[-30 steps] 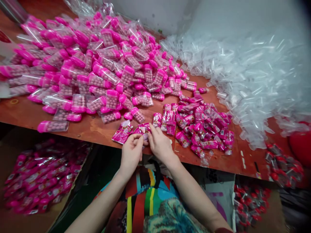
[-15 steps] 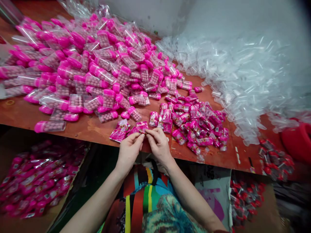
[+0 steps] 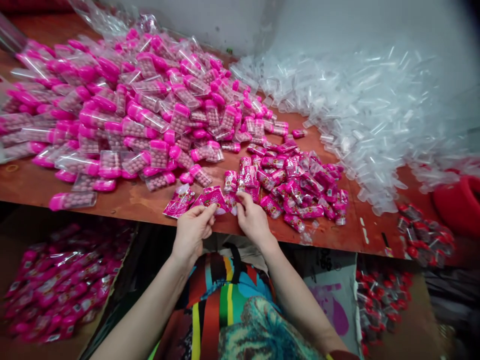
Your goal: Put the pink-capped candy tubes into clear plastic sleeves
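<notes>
Near the table's front edge, my left hand pinches a pink printed wrapper sleeve between thumb and forefinger. To its right, my right hand has thumb and fingers closed at a small pale-and-pink piece; whether this belongs to the same sleeve I cannot tell. A stack of flat pink printed sleeves lies just left of the left hand's fingertips. Beyond the right hand spreads a heap of small pink-wrapped tubes.
Clear tubes of pink balls with pink caps are piled back left. Transparent empty tubes fill the back right. Below left, a box holds pink packs. Red-capped pieces and a red container stand right.
My hands have moved apart from fingertips nearly together, the right one shifting slightly rightward. More of the pink sleeve now shows between them. The whole view has shifted a little.
</notes>
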Available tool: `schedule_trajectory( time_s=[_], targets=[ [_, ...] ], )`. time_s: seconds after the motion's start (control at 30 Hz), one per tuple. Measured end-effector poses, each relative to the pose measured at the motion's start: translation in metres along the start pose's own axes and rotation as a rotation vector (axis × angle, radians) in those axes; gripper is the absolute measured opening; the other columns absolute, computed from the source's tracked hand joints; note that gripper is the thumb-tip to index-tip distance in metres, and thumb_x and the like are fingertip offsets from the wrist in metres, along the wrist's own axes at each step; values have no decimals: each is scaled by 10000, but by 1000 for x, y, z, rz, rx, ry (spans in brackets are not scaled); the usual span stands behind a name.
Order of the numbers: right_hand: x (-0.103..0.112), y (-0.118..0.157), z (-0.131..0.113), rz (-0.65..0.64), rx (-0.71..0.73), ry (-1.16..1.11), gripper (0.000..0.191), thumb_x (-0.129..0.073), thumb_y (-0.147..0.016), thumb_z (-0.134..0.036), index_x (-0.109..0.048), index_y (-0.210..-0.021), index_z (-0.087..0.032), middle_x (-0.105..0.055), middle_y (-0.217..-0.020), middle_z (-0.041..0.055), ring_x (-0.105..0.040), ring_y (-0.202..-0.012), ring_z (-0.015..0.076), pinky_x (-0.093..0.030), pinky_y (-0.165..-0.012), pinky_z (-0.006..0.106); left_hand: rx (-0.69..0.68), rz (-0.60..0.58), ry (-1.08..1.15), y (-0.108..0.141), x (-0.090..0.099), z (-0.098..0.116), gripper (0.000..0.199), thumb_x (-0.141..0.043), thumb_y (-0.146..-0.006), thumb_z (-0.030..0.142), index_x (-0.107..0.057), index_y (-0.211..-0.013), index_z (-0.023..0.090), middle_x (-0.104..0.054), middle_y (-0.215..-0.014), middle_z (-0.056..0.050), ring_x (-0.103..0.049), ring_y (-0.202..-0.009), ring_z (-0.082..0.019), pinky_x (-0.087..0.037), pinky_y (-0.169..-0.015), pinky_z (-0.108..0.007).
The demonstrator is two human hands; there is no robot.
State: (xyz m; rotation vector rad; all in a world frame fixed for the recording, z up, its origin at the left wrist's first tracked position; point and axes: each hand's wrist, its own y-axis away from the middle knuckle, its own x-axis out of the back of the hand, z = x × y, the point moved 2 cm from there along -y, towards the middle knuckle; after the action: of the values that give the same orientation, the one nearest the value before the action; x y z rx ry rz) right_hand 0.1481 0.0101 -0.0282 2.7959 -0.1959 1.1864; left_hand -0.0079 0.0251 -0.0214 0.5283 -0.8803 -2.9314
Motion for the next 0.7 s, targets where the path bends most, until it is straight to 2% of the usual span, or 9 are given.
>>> schedule_trajectory(
  time_s=[0.07, 0.13, 0.17, 0.23, 0.33, 0.4, 0.5, 0.57, 0.7],
  targets=[
    [6, 5, 0, -23, -6, 266, 297, -450, -955, -259, -610, -1204, -235, -674, -932, 85, -638, -774, 214, -466, -697, 308, 18, -10, 14, 2, 1, 2, 370, -800, -684, 365, -529, -569, 141, -494, -480, 53, -269, -304, 1, -160, -313, -163],
    [11, 9, -4, 36, -6, 338, 313, -437, -968, -299, -629, -1208, -241, -641, -1023, 115, -633, -850, 233, -474, -700, 317, 50, -30, 31, 4, 0, 4, 371, -797, -691, 367, -522, -580, 143, -488, -485, 61, -260, -301, 4, -166, -313, -161],
    [13, 11, -6, 81, 3, 282, 323, -437, -971, -316, -623, -1222, -239, -620, -1072, 121, -626, -893, 233, -482, -717, 317, 60, -40, 40, 6, -1, 4, 372, -795, -694, 367, -517, -584, 145, -486, -488, 64, -256, -300, 5, -167, -315, -160],
    [13, 12, -11, 123, 22, 8, 334, -454, -966, -339, -588, -1251, -227, -607, -1094, 108, -619, -912, 207, -499, -749, 306, 70, -73, 52, 8, -5, 3, 370, -790, -705, 367, -513, -596, 146, -490, -500, 65, -253, -304, 8, -177, -323, -159],
    [5, 12, -19, 39, 30, -502, 305, -504, -940, -317, -537, -1227, -217, -642, -967, 47, -629, -823, 160, -517, -765, 289, 76, -131, 59, 10, -12, 0, 343, -786, -713, 365, -532, -634, 148, -483, -512, 70, -260, -320, 6, -188, -339, -159],
    [0, 11, -23, -2, 16, -670, 266, -526, -924, -281, -533, -1183, -225, -650, -916, 25, -637, -827, 156, -518, -770, 290, 82, -136, 54, 11, -14, -1, 327, -789, -710, 366, -546, -659, 153, -425, -482, 88, -257, -336, -4, -175, -348, -157],
    [-4, 10, -28, -17, -1, -744, 203, -531, -918, -262, -541, -1117, -227, -655, -923, 26, -644, -851, 161, -513, -755, 285, 64, -125, 43, 10, -14, 0, 366, -796, -699, 372, -513, -613, 157, -339, -434, 104, -257, -360, -17, -167, -367, -160],
    [-6, 9, -30, -31, -9, -772, 170, -515, -927, -270, -530, -1090, -224, -654, -919, 27, -642, -828, 159, -510, -736, 282, 35, -121, 49, 8, -14, 3, 406, -804, -685, 369, -479, -568, 158, -341, -424, 98, -270, -368, -19, -179, -378, -167],
    [-12, 4, -33, 39, 20, -635, 173, -471, -947, -263, -536, -1100, -213, -636, -879, 25, -612, -751, 155, -489, -691, 281, -30, -44, 64, 5, -14, 7, 438, -825, -646, 370, -461, -527, 157, -370, -416, 85, -309, -367, -27, -190, -385, -181]
  ],
)
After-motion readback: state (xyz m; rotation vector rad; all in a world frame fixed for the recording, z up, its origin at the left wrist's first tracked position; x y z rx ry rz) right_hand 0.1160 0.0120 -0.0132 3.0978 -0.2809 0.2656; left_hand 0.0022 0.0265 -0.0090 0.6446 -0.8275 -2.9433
